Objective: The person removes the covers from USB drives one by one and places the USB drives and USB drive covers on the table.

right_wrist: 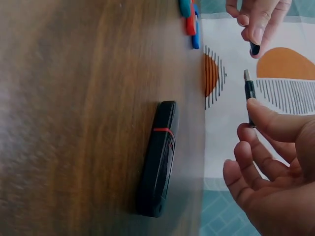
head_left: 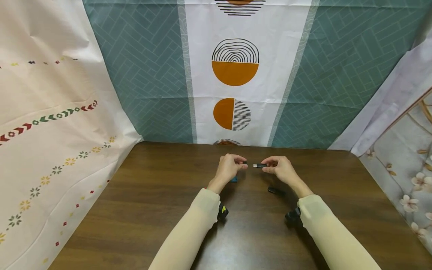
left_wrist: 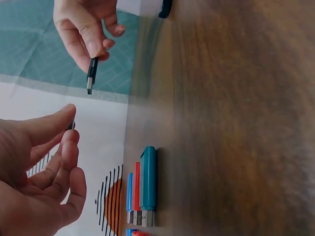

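My left hand (head_left: 227, 168) pinches a small black cap (right_wrist: 254, 48) between thumb and fingertips; the fingers hide most of it. Facing it, my right hand (head_left: 281, 169) holds a black USB stick (head_left: 260, 165) by its rear end, its bare metal plug pointing left toward the cap. A short gap separates plug and cap, both held above the table. Beneath the right hand, another black USB stick (right_wrist: 160, 160) with a thin red line lies on the table. In the left wrist view, teal (left_wrist: 148, 179), red (left_wrist: 137, 187) and blue USB sticks (left_wrist: 129, 194) lie side by side, plugs bare.
Small blue and red pieces (left_wrist: 140, 233) show at the lower edge of the left wrist view, close to the plugs. The brown wooden table (head_left: 162, 195) ends at a patterned cloth (head_left: 233, 120) behind. More cloth hangs at the left and right sides.
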